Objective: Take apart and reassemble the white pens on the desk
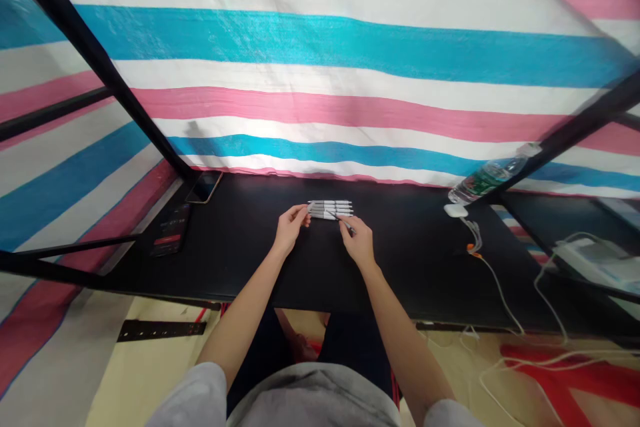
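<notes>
The left hand pinches the left end of the row of pens at mid-table, and the right hand closes narrowly on a slim pen held aslant at the row's near edge. I judge that about four slender white barrels already lie parallel and touching on the matte black table, with the held one not yet aligned. Beyond are a glossy phone, a clear plastic bottle and a woven striped tarp.

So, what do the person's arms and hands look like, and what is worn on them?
The left hand and right hand are bare: no gloves, rings or watch show. The forearms are bare too. Short grey sleeves cover the upper arms at the picture's lower edge.
</notes>
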`<state>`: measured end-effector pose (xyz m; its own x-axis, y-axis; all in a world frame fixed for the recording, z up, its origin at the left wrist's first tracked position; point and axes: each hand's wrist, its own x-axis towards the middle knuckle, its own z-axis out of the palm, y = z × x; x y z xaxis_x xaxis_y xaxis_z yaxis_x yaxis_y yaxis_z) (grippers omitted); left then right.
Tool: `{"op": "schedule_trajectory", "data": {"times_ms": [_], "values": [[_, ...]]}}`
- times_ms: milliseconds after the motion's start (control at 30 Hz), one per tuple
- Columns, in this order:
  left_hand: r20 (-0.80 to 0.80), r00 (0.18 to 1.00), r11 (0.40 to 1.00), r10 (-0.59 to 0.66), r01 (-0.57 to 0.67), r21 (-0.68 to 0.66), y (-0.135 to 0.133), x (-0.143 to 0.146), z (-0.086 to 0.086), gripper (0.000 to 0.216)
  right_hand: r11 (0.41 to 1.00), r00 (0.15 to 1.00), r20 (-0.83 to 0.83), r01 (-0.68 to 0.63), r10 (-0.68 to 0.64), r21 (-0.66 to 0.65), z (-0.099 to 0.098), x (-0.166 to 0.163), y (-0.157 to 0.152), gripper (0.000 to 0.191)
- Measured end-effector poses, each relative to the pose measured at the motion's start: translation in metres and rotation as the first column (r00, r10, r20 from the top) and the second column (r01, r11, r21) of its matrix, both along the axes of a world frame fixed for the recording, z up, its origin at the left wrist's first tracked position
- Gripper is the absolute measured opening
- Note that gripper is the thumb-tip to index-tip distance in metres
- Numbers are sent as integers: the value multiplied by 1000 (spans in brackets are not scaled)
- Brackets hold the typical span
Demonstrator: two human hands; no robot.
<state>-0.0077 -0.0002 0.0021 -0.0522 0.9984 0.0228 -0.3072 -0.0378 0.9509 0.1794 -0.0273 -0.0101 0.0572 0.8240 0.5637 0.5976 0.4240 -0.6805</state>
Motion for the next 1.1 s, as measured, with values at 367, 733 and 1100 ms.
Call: {"op": "schedule_trajectory", "data": {"times_ms": [367, 733, 1100], "values": [[94, 995, 998, -20, 25, -52, 0, -1, 1, 33, 1000, 1000, 3, -7, 7, 0, -1, 0, 0, 26], [29, 999, 998, -25, 26, -58, 0, -1, 3, 29, 1000, 999, 39, -18, 18, 1, -3, 0, 1, 25], [-128, 989, 997, -71, 72, 3, -3, 0, 3, 28, 999, 994, 102, -50, 50, 3, -3, 0, 0, 24]]}}
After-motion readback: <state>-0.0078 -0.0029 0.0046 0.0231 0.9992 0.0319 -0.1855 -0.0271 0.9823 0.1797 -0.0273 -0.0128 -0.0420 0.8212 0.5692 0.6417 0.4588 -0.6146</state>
